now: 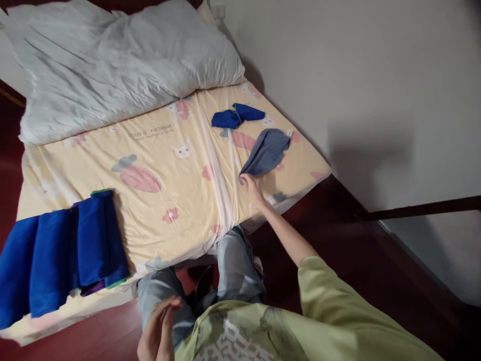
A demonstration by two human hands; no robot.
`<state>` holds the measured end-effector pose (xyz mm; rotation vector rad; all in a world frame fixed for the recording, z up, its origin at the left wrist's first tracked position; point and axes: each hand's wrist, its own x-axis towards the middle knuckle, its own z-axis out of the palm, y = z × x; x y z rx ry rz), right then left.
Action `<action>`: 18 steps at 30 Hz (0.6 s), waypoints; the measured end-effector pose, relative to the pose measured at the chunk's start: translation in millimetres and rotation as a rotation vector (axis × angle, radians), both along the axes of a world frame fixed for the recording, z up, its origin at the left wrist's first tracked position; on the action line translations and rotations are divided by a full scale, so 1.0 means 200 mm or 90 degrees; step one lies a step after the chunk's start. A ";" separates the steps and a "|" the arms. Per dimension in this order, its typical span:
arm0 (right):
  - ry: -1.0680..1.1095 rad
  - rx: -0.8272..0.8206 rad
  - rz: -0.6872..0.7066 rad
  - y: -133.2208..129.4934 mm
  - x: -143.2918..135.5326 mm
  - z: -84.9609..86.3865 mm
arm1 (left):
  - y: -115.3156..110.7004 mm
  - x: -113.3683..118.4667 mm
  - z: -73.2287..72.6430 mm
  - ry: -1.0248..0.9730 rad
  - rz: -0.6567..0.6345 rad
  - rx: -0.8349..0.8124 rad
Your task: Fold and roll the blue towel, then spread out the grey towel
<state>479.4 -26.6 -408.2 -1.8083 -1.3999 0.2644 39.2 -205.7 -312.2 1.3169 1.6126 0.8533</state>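
In the head view, the right hand (252, 189) pinches the near corner of a grey-blue cloth (267, 150) lying on the bed (180, 195), just nearer than a twisted blue cloth (237, 116); the left hand (160, 328) is over the lap, its grip impossible to tell.

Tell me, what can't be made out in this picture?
In the head view:
Left hand: wrist cut off by the bottom edge.
Green shirt: lettering cut off by the bottom edge.
Purple cloth: mostly hidden by the blue cloths.
White tag on the grey-blue cloth: too small to read.
Printed bedsheet: smallest line of lettering too small and blurred.
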 end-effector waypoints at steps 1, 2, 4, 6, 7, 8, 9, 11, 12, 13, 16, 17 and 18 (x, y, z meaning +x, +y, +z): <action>0.057 0.022 0.050 -0.04 -0.16 0.03 | 0.04 0.01 -0.02 0.000 -0.019 -0.007; 0.121 0.038 0.100 -0.09 -0.33 0.06 | 0.09 0.02 -0.05 -0.010 -0.033 -0.007; 0.245 0.037 0.156 -0.20 -0.67 0.13 | 0.17 0.08 -0.09 -0.056 -0.072 0.005; 0.366 0.021 0.171 -0.32 -0.99 0.18 | 0.22 0.14 -0.13 -0.083 -0.111 0.024; 0.433 0.018 0.161 -0.39 -1.14 0.21 | 0.23 0.16 -0.14 -0.080 -0.128 0.032; 0.496 0.017 0.158 -0.45 -1.26 0.22 | 0.24 0.18 -0.16 -0.067 -0.141 0.039; 0.549 0.017 0.164 -0.51 -1.36 0.24 | 0.24 0.18 -0.17 -0.047 -0.148 0.043; 0.618 0.018 0.185 -0.62 -1.49 0.26 | 0.22 0.15 -0.19 0.006 -0.147 0.048; 0.633 0.016 0.202 -0.67 -1.52 0.27 | 0.20 0.13 -0.19 0.034 -0.139 0.052; 0.636 0.010 0.222 -0.71 -1.53 0.28 | 0.18 0.10 -0.20 0.062 -0.132 0.061; 0.586 -0.036 0.336 -0.82 -1.48 0.31 | 0.12 0.02 -0.20 0.125 -0.152 0.118; 0.553 -0.052 0.380 -0.85 -1.45 0.33 | 0.10 -0.01 -0.20 0.136 -0.171 0.142; 0.513 -0.063 0.418 -0.88 -1.41 0.34 | 0.08 -0.03 -0.20 0.141 -0.191 0.165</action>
